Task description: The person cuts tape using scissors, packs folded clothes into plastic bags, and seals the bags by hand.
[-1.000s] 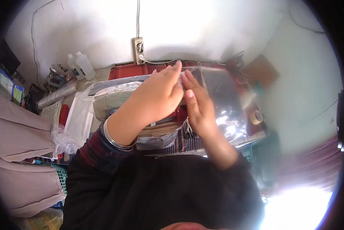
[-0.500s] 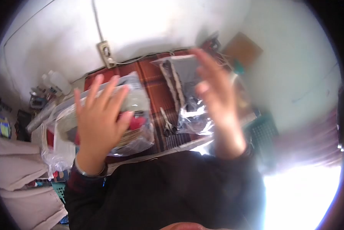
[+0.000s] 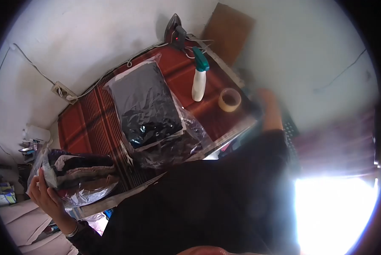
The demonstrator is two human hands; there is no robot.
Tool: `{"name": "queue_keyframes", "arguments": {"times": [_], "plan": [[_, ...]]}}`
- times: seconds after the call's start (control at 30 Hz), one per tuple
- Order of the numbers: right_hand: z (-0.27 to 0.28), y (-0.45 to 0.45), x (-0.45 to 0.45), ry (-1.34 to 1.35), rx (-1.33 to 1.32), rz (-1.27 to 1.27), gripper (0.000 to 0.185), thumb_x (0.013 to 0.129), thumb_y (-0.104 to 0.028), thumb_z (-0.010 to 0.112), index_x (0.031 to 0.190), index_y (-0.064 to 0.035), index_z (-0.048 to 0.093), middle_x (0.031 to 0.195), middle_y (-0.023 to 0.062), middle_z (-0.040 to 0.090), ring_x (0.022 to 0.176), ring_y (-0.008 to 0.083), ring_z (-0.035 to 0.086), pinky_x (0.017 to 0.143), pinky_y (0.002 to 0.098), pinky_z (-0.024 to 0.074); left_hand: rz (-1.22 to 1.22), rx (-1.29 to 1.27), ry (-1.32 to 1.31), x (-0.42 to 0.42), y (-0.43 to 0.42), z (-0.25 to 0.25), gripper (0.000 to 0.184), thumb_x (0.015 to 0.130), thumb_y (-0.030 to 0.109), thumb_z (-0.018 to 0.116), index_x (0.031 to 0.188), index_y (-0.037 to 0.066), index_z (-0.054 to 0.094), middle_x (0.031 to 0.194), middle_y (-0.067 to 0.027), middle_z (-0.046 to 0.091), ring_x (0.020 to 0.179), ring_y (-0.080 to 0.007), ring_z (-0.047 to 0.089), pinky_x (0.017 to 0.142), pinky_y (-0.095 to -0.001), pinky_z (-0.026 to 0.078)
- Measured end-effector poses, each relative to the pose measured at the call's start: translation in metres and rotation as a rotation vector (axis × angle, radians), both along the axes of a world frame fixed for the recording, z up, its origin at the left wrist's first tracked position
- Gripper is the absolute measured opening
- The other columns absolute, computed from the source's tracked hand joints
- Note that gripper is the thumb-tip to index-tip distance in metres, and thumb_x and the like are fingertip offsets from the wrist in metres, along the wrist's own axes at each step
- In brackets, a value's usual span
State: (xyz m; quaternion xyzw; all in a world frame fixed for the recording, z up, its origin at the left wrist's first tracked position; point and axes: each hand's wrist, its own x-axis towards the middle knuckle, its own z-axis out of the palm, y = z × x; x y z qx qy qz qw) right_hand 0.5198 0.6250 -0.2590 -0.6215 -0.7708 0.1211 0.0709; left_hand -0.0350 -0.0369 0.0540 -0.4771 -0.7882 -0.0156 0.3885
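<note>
My left hand (image 3: 48, 199) lies against the outer left end of a clear plastic bag (image 3: 86, 197) that holds a stack of folded clothes (image 3: 86, 170). Its fingers are stretched and apart on the plastic. Beyond the right edge of the table, my right hand (image 3: 270, 108) is low and smeared by motion, so its fingers do not show clearly. A second clear bag with black folded cloth (image 3: 148, 104) lies flat mid-table. Between the two bags are scissors (image 3: 126, 153), partly hard to make out.
A striped red cloth (image 3: 88, 123) covers the table. On it are a spray bottle (image 3: 200, 78), a roll of tape (image 3: 229, 100) and an upright iron (image 3: 175, 34) with its cord. A brown board (image 3: 228, 32) leans on the wall. A power socket (image 3: 64, 92) is at the back left.
The view has swung right. My left hand has gone from above the stack of clothes to its bag's left end. My right hand has moved from above the black cloth to past the table's right edge.
</note>
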Motion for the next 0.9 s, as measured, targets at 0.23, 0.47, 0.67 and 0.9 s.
{"name": "queue_keyframes", "arguments": {"times": [0.23, 0.47, 0.67, 0.9], "plan": [[-0.028, 0.057, -0.043, 0.37, -0.48, -0.138, 0.051, 0.09, -0.051, 0.047, 0.109, -0.0086, 0.068, 0.115, 0.0133, 0.065, 0.109, 0.0281, 0.059, 0.094, 0.0432, 0.0432, 0.103, -0.059, 0.077, 0.007, 0.001, 0.003, 0.058, 0.099, 0.048, 0.022, 0.13, 0.012, 0.057, 0.122, -0.014, 0.053, 0.112, -0.0306, 0.048, 0.097, -0.0433, 0.034], [0.092, -0.065, -0.073, 0.744, -0.178, 0.058, 0.047, 0.087, -0.052, 0.051, 0.109, -0.0134, 0.066, 0.116, 0.0087, 0.063, 0.108, 0.0281, 0.056, 0.092, 0.0496, 0.0394, 0.179, -0.076, 0.069, 0.007, -0.001, 0.001, 0.06, 0.099, 0.049, 0.02, 0.131, 0.013, 0.056, 0.127, -0.0146, 0.051, 0.115, -0.0317, 0.047, 0.099, -0.0442, 0.032], [0.095, -0.054, -0.075, 0.738, -0.141, 0.076, 0.037, 0.078, -0.036, 0.069, 0.105, -0.011, 0.068, 0.114, 0.0084, 0.063, 0.104, 0.0235, 0.055, 0.086, 0.0455, 0.0422, 0.197, -0.071, 0.064, 0.009, 0.003, 0.001, 0.062, 0.099, 0.051, 0.019, 0.131, 0.013, 0.057, 0.128, -0.015, 0.051, 0.117, -0.0329, 0.046, 0.1, -0.0445, 0.032], [0.112, 0.015, -0.053, 0.761, 0.0, -0.077, 0.039, 0.077, -0.028, 0.072, 0.106, -0.002, 0.069, 0.107, 0.0113, 0.067, 0.105, 0.0221, 0.057, 0.091, 0.0345, 0.0427, 0.156, -0.071, 0.012, -0.004, -0.007, -0.001, 0.067, 0.098, 0.055, 0.017, 0.132, 0.012, 0.055, 0.129, -0.0183, 0.049, 0.119, -0.0358, 0.045, 0.101, -0.046, 0.031]]}}
